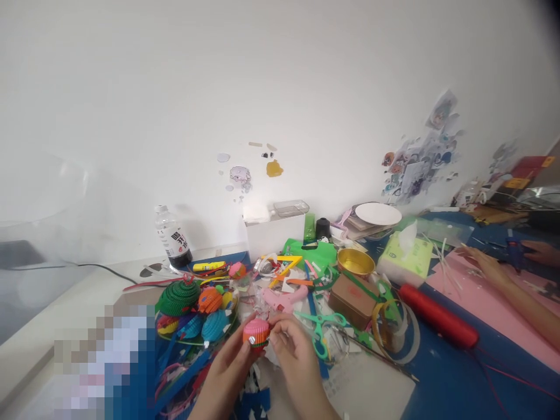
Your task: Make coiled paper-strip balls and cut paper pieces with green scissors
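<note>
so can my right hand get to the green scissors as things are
Probably yes: the green scissors lie uncovered just beside the right hand. It is pinching the pink paper ball with the left hand, though, so it would need to let go.

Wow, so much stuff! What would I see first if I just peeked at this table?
Probably the little pink and orange paper ball, held between the left hand and the right hand at the near edge. Just left of it lies a heap of bright paper shapes, the biggest a green dome. A fat red roll lies off to the right.
</note>
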{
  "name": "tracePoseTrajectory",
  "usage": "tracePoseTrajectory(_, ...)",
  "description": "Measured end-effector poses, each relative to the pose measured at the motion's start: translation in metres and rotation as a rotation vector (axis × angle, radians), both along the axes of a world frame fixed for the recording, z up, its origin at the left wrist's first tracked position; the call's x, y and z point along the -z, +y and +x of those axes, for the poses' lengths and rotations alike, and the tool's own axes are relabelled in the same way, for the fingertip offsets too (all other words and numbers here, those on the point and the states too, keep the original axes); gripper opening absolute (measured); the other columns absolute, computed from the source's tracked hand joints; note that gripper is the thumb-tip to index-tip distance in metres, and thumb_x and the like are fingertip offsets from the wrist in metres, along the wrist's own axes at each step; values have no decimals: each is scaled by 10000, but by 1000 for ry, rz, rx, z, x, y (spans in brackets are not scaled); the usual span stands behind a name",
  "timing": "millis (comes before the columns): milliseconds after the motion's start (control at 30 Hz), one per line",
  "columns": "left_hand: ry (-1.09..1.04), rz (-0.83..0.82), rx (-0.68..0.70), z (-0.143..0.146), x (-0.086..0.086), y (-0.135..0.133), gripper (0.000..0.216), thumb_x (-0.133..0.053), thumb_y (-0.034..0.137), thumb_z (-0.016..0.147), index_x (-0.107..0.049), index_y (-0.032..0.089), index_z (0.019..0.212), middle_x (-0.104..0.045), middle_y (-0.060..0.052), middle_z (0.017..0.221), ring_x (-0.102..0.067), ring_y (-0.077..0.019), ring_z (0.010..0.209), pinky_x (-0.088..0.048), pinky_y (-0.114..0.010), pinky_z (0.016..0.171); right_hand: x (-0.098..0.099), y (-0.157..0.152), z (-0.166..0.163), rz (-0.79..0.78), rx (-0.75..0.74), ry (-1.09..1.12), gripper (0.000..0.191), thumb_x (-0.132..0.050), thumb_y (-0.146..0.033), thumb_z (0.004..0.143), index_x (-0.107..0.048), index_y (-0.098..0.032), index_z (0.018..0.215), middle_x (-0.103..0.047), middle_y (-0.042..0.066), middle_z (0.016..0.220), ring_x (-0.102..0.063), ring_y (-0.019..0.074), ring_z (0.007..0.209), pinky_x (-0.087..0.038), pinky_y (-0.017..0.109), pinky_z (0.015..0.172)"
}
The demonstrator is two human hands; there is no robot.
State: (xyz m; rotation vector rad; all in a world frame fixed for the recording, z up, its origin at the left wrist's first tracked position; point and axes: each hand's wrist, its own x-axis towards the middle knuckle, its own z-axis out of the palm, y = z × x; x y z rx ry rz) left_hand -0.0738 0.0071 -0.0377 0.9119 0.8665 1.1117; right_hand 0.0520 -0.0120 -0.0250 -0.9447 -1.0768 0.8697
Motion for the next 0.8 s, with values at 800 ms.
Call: tracePoseTrajectory(800, 107, 160, 38, -3, 8, 3, 622, -735, 342, 620, -518, 236, 1193, -558, -89, 1252, -469, -286, 1185, -426, -375, 960, 4, -5, -2, -50, -61, -162, 76, -561, -187, 761, -622, -190, 716, -590, 94, 1058, -533, 231, 1037, -407, 371, 909)
